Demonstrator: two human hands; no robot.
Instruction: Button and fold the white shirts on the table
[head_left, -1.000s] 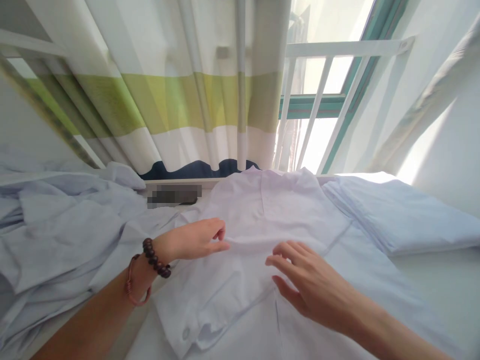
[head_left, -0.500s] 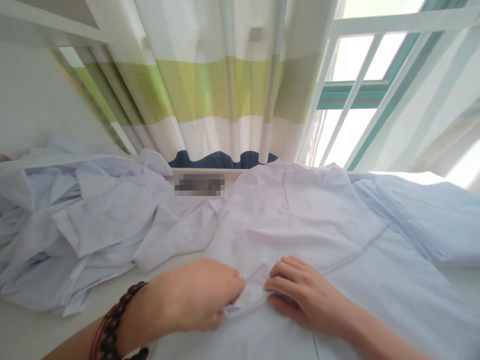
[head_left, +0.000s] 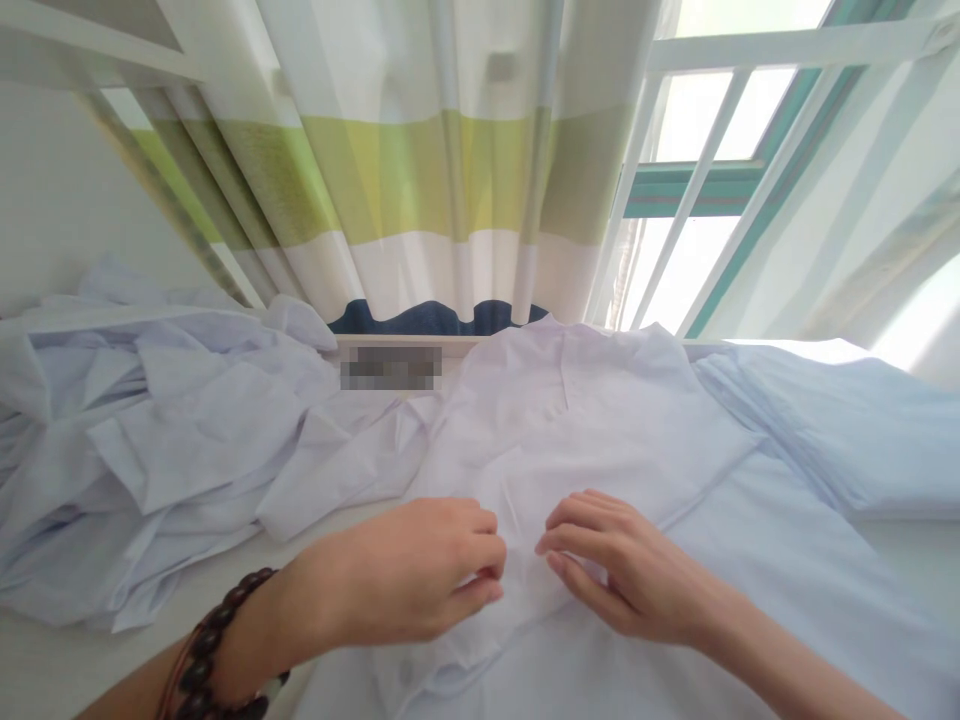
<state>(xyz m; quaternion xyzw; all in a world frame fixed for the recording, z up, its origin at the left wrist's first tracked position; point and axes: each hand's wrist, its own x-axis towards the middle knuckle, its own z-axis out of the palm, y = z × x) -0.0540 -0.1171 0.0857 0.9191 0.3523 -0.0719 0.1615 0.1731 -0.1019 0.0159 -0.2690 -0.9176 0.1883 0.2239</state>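
Observation:
A white button-up garment (head_left: pixel 600 430), possibly a shirt, lies spread out in front of me, its upper end toward the window. My left hand (head_left: pixel 397 570), with a dark bead bracelet on its wrist, hovers over the near left part of the garment. Its fingers are bent, with a small gap between thumb and forefinger and no cloth visible between them. Just to the right, my right hand (head_left: pixel 622 560) is at the garment's surface, fingers loosely curved and thumb apart. I cannot tell whether its fingertips touch the cloth. A wrinkled edge of fabric lies below my left hand.
On the left is a crumpled heap of white garments (head_left: pixel 202 430). Folded pale cloth (head_left: pixel 847 430) is stacked on the right. A white ledge (head_left: pixel 457 347) runs along the back, before a striped curtain (head_left: pixel 420 180) and white window bars (head_left: pixel 697 200). A blurred patch hides something near the ledge.
My left hand has let go of the cloth edge it pinched and moved slightly right and up. My right hand has risen a little. The near fabric edge now lies lower, opened toward me.

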